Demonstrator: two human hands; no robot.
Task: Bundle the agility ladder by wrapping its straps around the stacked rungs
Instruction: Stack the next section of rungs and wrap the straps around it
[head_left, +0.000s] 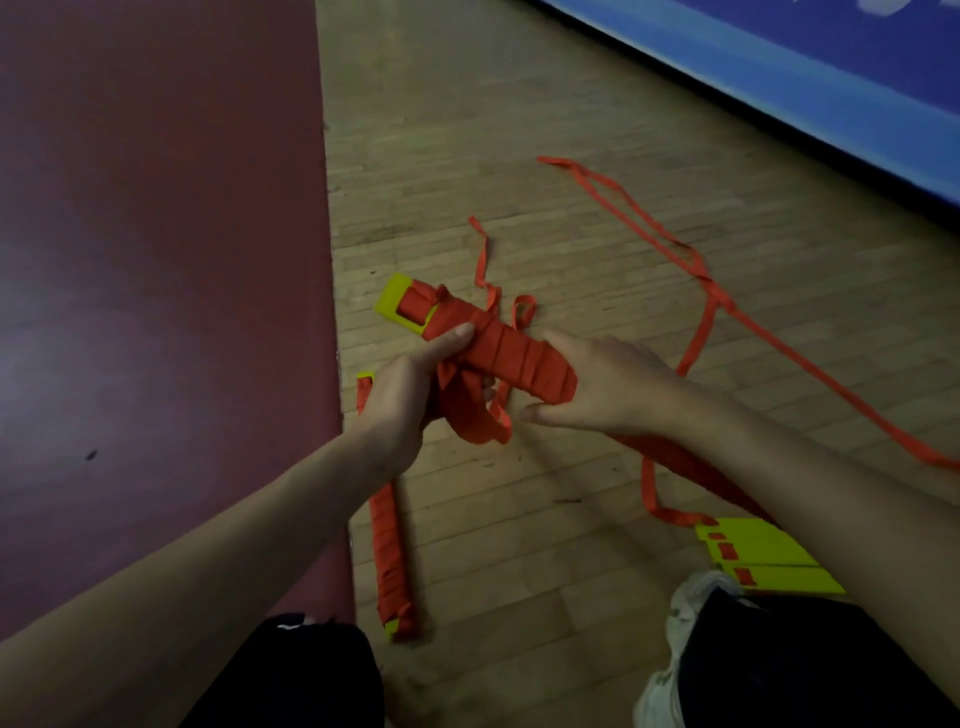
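1. The wrapped bundle (511, 358) of stacked rungs is held in the air just above the wooden floor (519, 130), slanting from upper left to lower right. Red strap is wound round it in tight turns.
2. The yellow rung end (397, 301) sticks out bare at the bundle's upper left, with a strap loop threaded through its slot.
3. The left hand (405, 395) is clenched round the bundle's upper part. Its thumb lies along the top and its fingers curl beneath, catching several slack strap loops (475, 415) that hang below.
4. The right hand (608, 389) meets the bundle's lower right end, which sits in the fork between thumb and forefinger. The fingers look extended rather than curled, so this hand seems released, steadying and not clutching.
5. A loose strap (698, 265) trails from the bundle over the floor, running up and off to the right.
6. A second bundle (389, 545), fully wound in red with yellow showing at both tips, lies on the floor below the left hand, beside the edge of a dark red surface (156, 260).
7. Unwrapped yellow rungs (769, 556) lie stacked on the floor at lower right, under the right forearm, with strap threaded through them.
8. A light shoe (685, 623) and black trouser legs (805, 665) fill the bottom edge; a blue panel (779, 78) crosses the upper right.
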